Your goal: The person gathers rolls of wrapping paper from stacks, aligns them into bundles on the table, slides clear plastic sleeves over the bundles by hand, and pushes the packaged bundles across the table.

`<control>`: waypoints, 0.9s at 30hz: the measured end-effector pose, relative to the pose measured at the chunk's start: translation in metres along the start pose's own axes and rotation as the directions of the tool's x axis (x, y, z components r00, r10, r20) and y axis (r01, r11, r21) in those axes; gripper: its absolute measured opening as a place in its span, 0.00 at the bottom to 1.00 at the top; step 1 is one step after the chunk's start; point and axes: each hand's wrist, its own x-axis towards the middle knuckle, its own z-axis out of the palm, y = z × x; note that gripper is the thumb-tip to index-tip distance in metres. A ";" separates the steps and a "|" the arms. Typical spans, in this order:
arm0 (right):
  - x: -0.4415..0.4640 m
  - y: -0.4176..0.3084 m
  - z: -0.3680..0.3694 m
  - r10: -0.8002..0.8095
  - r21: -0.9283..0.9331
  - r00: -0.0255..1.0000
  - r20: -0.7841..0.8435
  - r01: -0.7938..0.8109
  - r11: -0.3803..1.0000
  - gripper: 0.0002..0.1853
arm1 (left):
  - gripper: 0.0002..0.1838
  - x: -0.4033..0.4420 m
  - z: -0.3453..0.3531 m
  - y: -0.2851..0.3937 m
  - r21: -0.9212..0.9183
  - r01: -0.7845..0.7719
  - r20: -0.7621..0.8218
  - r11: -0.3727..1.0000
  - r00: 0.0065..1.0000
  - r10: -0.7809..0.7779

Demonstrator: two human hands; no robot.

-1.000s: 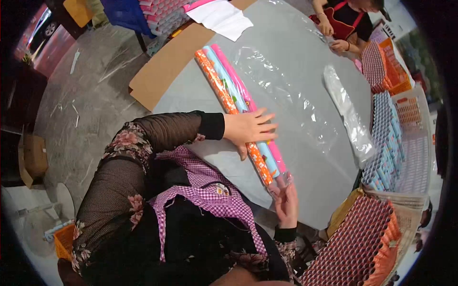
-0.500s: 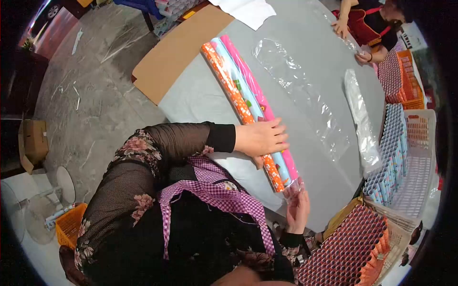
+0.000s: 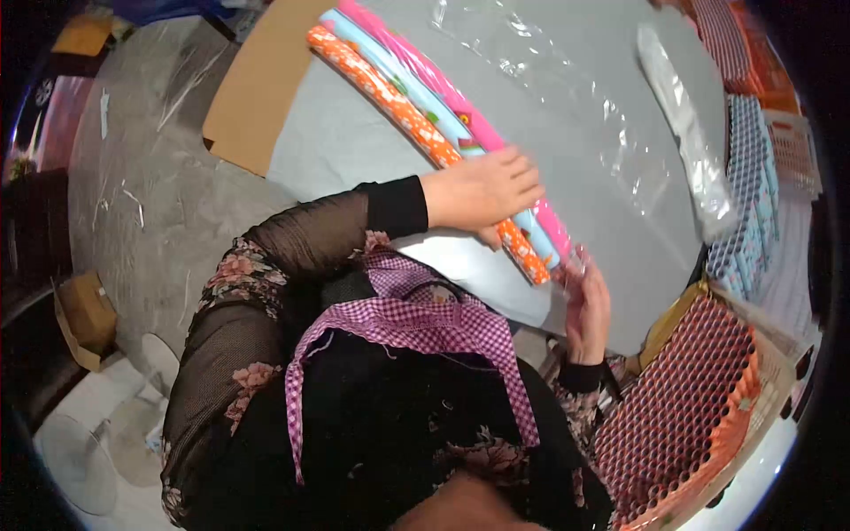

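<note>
Three rolls of patterned wrap lie side by side on the grey table: an orange one (image 3: pixel 381 93), a light blue one (image 3: pixel 376 62) and a pink one (image 3: pixel 425 75). Clear plastic film (image 3: pixel 577 258) covers them and sticks out past their near ends. My left hand (image 3: pixel 482 190) reaches across the bundle, fingers over the pink roll and thumb at the orange side, closed around it. At the near end my right hand (image 3: pixel 589 305) has its fingers closed on the loose film; part of the grip is hidden.
A clear plastic sleeve (image 3: pixel 611 124) lies flat on the table, and a folded stack of plastic (image 3: pixel 686 133) lies to its right. Crates of blue rolls (image 3: pixel 744 190) and red-and-orange rolls (image 3: pixel 682 407) stand along the right. Cardboard (image 3: pixel 257 88) covers the table's left edge.
The view has tilted down and turned, so the table sits higher in it and the person across the table is out of sight. Both hands keep their places on the bundle.
</note>
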 end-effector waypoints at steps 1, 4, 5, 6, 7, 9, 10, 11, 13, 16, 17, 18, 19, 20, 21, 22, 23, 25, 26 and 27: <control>0.002 0.002 -0.002 -0.005 0.010 1.000 0.015 0.005 1.000 0.34 | 0.48 -0.001 0.005 -0.001 0.049 -0.008 -0.050 0.999 0.999 0.011; 0.007 0.010 -0.007 0.032 -0.041 0.999 -0.033 -0.033 0.999 0.33 | 0.48 0.000 0.008 -0.002 0.041 -0.010 -0.061 0.999 0.998 0.012; 0.007 0.010 -0.006 0.031 -0.033 0.999 -0.044 -0.032 0.999 0.33 | 0.48 0.002 0.004 -0.001 -0.009 0.017 0.040 1.000 0.999 -0.016; 0.007 0.009 -0.003 0.033 -0.022 0.998 -0.060 -0.034 0.999 0.33 | 0.48 0.001 0.004 -0.004 -0.032 -0.010 0.060 0.999 0.998 0.012; 0.005 0.008 0.001 0.022 0.001 0.998 -0.057 -0.022 1.000 0.33 | 0.48 0.000 0.007 -0.006 0.007 -0.008 0.021 1.000 1.000 0.007; 0.008 0.006 0.010 0.006 0.051 0.997 -0.082 -0.002 0.999 0.33 | 0.48 0.000 0.010 -0.006 0.015 -0.046 -0.007 0.999 0.999 0.047; 0.009 0.008 0.013 0.000 0.078 0.995 -0.104 0.008 0.997 0.32 | 0.47 0.001 0.008 -0.008 0.032 -0.038 -0.050 0.999 0.998 0.040; 0.010 0.009 0.014 0.002 0.088 0.989 -0.145 0.011 0.996 0.32 | 0.46 0.002 0.007 -0.010 0.053 -0.026 -0.098 0.998 0.995 0.031; 0.010 0.012 0.013 -0.039 0.053 0.995 -0.097 0.044 0.998 0.32 | 0.48 0.004 0.007 -0.010 0.055 -0.028 -0.083 0.998 0.996 0.033; 0.008 0.018 0.009 -0.015 -0.006 0.989 -0.147 0.014 1.000 0.32 | 0.50 0.006 0.006 -0.006 0.074 -0.026 -0.069 0.997 0.997 0.031; 0.007 0.017 0.005 -0.005 -0.031 0.991 -0.135 0.000 1.000 0.28 | 0.51 0.007 0.006 -0.004 0.100 -0.007 -0.062 0.995 0.998 0.013; 0.009 0.019 0.000 -0.005 -0.025 0.989 -0.148 0.001 1.000 0.28 | 0.51 0.009 0.007 -0.004 0.096 -0.020 -0.058 0.995 0.998 0.026; 0.012 0.023 0.002 0.020 -0.089 0.993 -0.116 -0.031 0.996 0.25 | 0.51 0.004 0.006 -0.008 0.102 -0.005 -0.048 0.995 0.999 0.009; 0.012 0.025 0.000 0.047 -0.148 0.995 -0.082 -0.059 0.987 0.22 | 0.52 0.004 0.006 -0.007 0.114 0.010 -0.034 0.993 0.999 -0.006; 0.009 0.022 0.002 -0.030 -0.178 0.998 -0.060 0.019 0.984 0.18 | 0.52 0.005 0.005 -0.006 0.087 0.024 -0.015 0.996 1.000 -0.023; 0.008 0.022 0.001 -0.031 -0.172 0.997 -0.068 0.019 0.985 0.18 | 0.52 0.005 0.004 -0.006 0.086 0.014 -0.011 0.996 1.000 -0.013; 0.008 0.022 0.001 -0.070 -0.281 0.996 -0.047 0.054 0.958 0.18 | 0.53 0.006 0.004 -0.006 0.088 0.011 -0.006 0.996 1.000 -0.010; 0.007 0.018 0.004 -0.143 -0.497 0.989 -0.042 0.103 0.862 0.15 | 0.54 0.006 0.005 -0.007 0.108 0.005 -0.007 0.994 1.000 -0.004; 0.005 0.014 0.007 -0.141 -0.493 0.989 -0.051 0.098 0.864 0.15 | 0.54 0.006 0.005 -0.008 0.103 -0.004 -0.002 0.995 1.000 0.004; 0.004 0.012 0.009 -0.115 -0.515 0.992 -0.044 0.076 0.854 0.13 | 0.54 0.006 0.006 -0.009 0.104 -0.008 -0.006 0.995 1.000 0.009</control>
